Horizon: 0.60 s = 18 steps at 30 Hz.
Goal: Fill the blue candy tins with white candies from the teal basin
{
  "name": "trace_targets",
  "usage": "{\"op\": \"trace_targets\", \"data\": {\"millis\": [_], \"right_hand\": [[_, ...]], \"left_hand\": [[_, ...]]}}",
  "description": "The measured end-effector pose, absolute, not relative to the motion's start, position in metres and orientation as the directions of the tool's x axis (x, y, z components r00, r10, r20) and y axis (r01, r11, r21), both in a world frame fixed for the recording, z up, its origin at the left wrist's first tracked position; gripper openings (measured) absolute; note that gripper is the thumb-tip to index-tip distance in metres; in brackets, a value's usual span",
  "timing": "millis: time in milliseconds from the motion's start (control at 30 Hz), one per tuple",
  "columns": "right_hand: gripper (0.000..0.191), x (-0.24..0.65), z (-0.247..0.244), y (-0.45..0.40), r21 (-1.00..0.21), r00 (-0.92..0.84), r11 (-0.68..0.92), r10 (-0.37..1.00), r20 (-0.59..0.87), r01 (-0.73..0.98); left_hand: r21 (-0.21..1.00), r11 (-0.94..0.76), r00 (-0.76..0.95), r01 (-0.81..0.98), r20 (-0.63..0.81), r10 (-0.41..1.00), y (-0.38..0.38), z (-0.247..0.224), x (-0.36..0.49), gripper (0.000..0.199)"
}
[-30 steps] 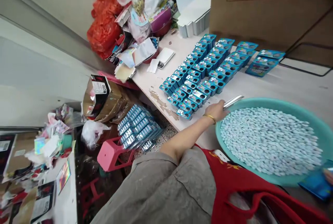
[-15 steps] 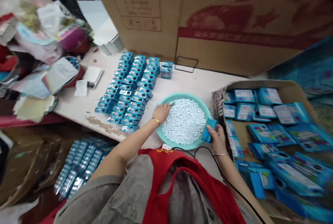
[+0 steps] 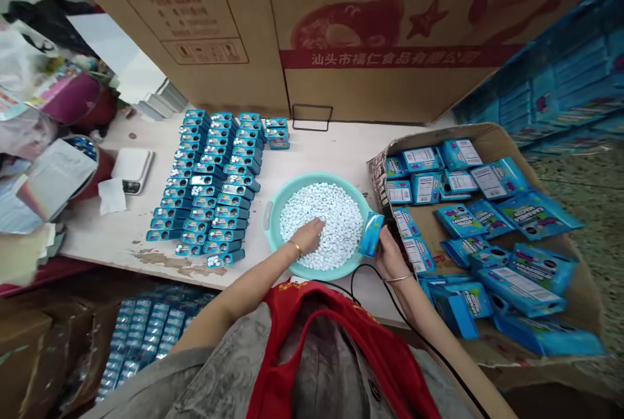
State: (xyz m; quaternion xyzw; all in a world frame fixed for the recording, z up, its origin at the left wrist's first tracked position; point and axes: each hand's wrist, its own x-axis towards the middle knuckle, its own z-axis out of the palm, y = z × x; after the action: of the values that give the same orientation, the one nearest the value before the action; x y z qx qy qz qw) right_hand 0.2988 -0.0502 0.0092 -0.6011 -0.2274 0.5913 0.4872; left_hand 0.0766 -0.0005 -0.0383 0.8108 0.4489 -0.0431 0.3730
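A pale green plastic basin [image 3: 270,217] full of small white candy-like pellets [image 3: 336,208] stands at the table's front. My left hand [image 3: 308,236] is in the basin, fingers curled down into the pellets. Its fingertips are sunk among them, so what they hold is hidden. At the basin's right rim my right hand [image 3: 390,255] grips a small blue carton [image 3: 372,234], tilted over the edge of the pellets. Left of the basin, several rows of small blue cartons [image 3: 231,209] stand packed side by side on the white table.
An open cardboard box [image 3: 592,289] with blue packets stands to the right. Large printed cartons [image 3: 390,94] wall off the back. A white scale [image 3: 132,169], paper and clutter lie left. A black cable [image 3: 433,347] runs by my right arm. More packed cartons [image 3: 141,334] sit below the table.
My left hand has moved from the basin's upper left edge down into the pellets. The small metallic piece at its fingertips no longer shows. The view has swung right; my right hand keeps the carton.
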Motion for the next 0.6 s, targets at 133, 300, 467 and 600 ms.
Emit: {"op": "trace_targets", "data": {"millis": [133,300,467,600], "right_hand": [[0.049,0.296,0.023,-0.051,-0.816,0.199,-0.464,0.813,-0.547,-0.346],[0.052,0.303,0.027,-0.051,-0.943,0.275,-0.324,0.902,-0.332,-0.076],[0.04,0.301,0.022,-0.043,-0.925,0.225,-0.112,0.974,-0.03,0.362],[0.031,0.286,0.024,-0.033,-0.835,0.092,0.063,0.987,0.135,0.547]], "left_hand": [[0.617,-0.296,0.602,0.729,-0.373,0.706,0.004,-0.042,0.067,0.047],[0.707,-0.291,0.637,0.644,-0.285,0.717,0.018,-0.012,0.036,0.038],[0.699,-0.399,0.706,0.594,-0.213,0.676,0.038,0.049,0.017,0.034],[0.638,-0.515,0.776,0.572,-0.217,0.593,0.052,0.096,0.021,0.032]]}}
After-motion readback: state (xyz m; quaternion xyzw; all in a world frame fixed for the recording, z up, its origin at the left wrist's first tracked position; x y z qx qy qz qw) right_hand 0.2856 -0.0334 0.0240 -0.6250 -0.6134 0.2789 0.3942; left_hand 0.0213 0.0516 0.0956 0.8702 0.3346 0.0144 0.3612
